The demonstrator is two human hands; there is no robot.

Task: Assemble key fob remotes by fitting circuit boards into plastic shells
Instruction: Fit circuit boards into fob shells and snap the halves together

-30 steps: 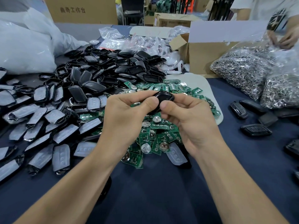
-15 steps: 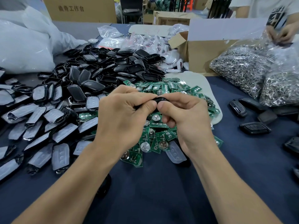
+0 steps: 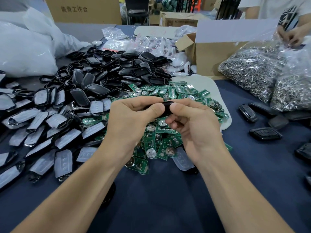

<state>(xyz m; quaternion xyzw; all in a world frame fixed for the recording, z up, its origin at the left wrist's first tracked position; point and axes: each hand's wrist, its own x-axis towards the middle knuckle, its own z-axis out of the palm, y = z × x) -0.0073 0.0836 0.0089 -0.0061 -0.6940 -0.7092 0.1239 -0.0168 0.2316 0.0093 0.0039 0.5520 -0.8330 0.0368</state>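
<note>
- Metal rings (image 3: pixel 249 71) are contained in clear plastic bags (image 3: pixel 296 68) right of the circuit board pile (image 3: pixel 168 137).
- Contents of the open cardboard box (image 3: pixel 215 61) behind the pile cannot be determined.
- The black shell (image 3: pixel 166 106) is held above the pile, pinched at either end by the left hand (image 3: pixel 127 121) and right hand (image 3: pixel 193 121).

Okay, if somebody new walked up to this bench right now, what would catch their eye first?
First, the left hand and right hand pinching one black fob shell between them at the centre, held over a heap of green circuit boards. Next, the big pile of black shells spreading to the left and behind, and the bags of metal rings glinting at the far right.
</note>
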